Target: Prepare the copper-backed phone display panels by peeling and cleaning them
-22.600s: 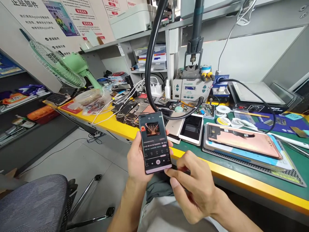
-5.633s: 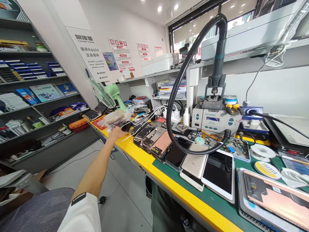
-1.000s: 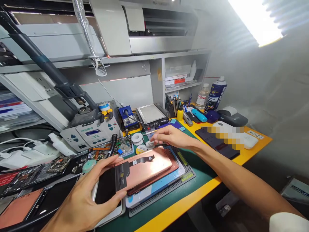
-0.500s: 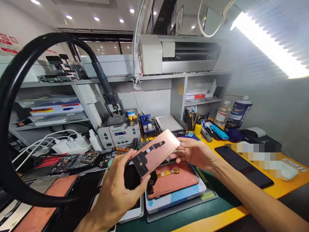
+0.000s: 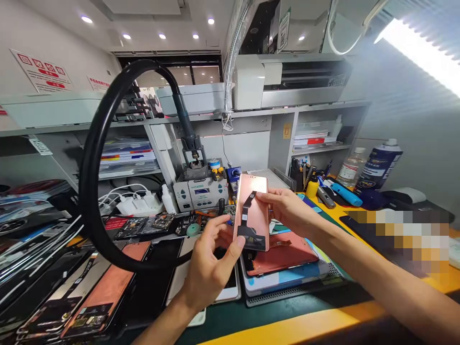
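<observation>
A copper-pink phone screen panel (image 5: 257, 211), with a black flex cable and black lower end on the side facing me, is held nearly upright. My left hand (image 5: 213, 258) grips its lower left corner, thumb on the black part. At its right edge, my right hand (image 5: 287, 203) pinches the panel with thumb and fingers. Below and to the right, a reddish panel (image 5: 287, 254) with a flex cable lies on a blue and white box (image 5: 287, 280). A white-framed phone (image 5: 230, 282) lies partly behind my left hand.
A thick black hose (image 5: 89, 158) loops at the left above several phone panels (image 5: 111, 282). Behind stands a grey soldering station (image 5: 201, 194). At the right are a black phone (image 5: 373, 242), a spray can (image 5: 379, 165) and a clear bottle (image 5: 350, 167).
The held panel has turned from a slant to nearly upright. My right hand has moved from its upper corner down onto its right edge. The view has swung left.
</observation>
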A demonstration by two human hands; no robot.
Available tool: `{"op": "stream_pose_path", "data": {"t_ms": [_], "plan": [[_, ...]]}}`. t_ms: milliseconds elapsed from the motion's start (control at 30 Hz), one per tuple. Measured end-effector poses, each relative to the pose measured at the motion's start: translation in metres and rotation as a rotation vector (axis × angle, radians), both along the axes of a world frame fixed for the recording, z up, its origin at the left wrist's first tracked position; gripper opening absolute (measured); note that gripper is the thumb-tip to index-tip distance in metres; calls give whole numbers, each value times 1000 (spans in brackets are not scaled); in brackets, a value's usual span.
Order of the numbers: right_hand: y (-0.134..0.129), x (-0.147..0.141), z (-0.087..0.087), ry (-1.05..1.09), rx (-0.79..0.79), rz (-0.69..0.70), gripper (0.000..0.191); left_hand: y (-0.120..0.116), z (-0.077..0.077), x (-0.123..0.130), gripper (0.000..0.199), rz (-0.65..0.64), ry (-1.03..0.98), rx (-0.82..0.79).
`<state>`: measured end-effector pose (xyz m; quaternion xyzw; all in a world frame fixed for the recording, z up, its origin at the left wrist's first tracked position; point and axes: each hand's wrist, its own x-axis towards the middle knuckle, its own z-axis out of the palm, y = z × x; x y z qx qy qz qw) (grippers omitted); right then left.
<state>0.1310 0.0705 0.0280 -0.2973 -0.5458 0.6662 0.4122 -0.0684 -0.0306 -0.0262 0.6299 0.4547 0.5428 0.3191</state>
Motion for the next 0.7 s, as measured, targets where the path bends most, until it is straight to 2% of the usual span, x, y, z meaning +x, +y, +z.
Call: {"op": "stream_pose_path", "data": {"t_ms": [133,267,400,533,700], "plan": [[-5,-4,-5,-25,24,37,33,2,8,2,29,-251,-266,-250],[-14,-2,-14,-49,37,18,32,-1,9,9,30,-383,-348,-431],[-21,-1,-20,-94,-46,-17,33,-6,12,16,29,-417,-405,-526],[-25,-4,-22,-87,-30,-9,33,-7,15,18,23,-398,-375,-575],[-26,-5,-23,-102,-17,-36,38,-7,14,17,27,-381,-345,-593]]}}
